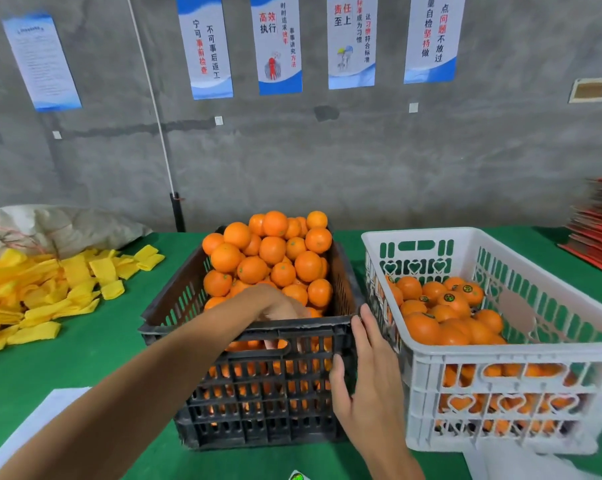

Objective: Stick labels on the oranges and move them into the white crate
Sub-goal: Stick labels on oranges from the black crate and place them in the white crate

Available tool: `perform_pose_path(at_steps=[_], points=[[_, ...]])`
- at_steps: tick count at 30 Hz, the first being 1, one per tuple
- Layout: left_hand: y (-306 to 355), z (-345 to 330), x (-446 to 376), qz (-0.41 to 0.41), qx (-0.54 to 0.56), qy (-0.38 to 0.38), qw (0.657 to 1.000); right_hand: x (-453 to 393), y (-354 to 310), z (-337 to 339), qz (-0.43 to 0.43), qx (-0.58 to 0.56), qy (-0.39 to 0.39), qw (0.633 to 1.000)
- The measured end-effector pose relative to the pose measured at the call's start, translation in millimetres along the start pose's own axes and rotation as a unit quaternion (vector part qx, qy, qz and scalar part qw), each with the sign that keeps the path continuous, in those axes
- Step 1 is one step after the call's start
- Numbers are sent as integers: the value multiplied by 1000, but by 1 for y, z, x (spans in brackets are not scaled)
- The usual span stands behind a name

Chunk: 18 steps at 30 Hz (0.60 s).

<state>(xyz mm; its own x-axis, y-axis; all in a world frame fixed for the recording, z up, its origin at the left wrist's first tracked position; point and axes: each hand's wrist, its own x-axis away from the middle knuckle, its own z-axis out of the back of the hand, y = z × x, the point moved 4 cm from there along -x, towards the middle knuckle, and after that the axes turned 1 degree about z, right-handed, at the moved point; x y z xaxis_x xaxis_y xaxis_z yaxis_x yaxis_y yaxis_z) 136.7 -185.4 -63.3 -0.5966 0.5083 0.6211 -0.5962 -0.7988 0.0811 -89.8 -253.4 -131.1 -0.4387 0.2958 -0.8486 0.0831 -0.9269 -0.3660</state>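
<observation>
A black crate [175,310] heaped with unlabelled oranges [273,252] stands in the middle of the green table. To its right a white crate [521,355] holds oranges with round green labels [448,303]. My left hand [275,304] reaches over the black crate's near rim, fingers curled down among the oranges; whether it grips one is hidden by the rim. My right hand [365,368] lies with straight fingers against the black crate's near right corner, thumb on the front wall. A green label [297,475] peeks in at the bottom edge.
Yellow foam fruit sleeves [50,289] lie piled at the left, a grey sack [67,226] behind them. Red flat cartons [597,230] are stacked at the far right. White sheets [33,424] lie at the table's near edge. A concrete wall with posters rises behind.
</observation>
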Motion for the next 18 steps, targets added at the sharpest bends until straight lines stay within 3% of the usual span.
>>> perform_pose_path(at_steps=[2, 4, 6, 9, 12, 15, 18], points=[[4, 11, 11, -79, 109, 83, 987, -5, -4, 3, -4, -2, 3, 1000], [5, 20, 40, -125, 192, 257, 939, -14, -8, 6, -4, 8, 1, 1000], [6, 20, 73, -174, 255, 413, 856, -21, -13, 9, -11, 13, 0, 1000], [15, -17, 120, -264, 291, 554, 734, -19, -23, 9, -20, -14, 6, 1000], [23, -73, 146, -318, 268, 607, 678, 2, -33, 7, -6, -75, 4, 997], [17, -131, 143, -327, 283, 592, 680, 30, -38, 3, 38, -129, -27, 991], [0, -185, 118, -259, 409, 524, 700, 59, -30, -9, 18, -147, -141, 979]])
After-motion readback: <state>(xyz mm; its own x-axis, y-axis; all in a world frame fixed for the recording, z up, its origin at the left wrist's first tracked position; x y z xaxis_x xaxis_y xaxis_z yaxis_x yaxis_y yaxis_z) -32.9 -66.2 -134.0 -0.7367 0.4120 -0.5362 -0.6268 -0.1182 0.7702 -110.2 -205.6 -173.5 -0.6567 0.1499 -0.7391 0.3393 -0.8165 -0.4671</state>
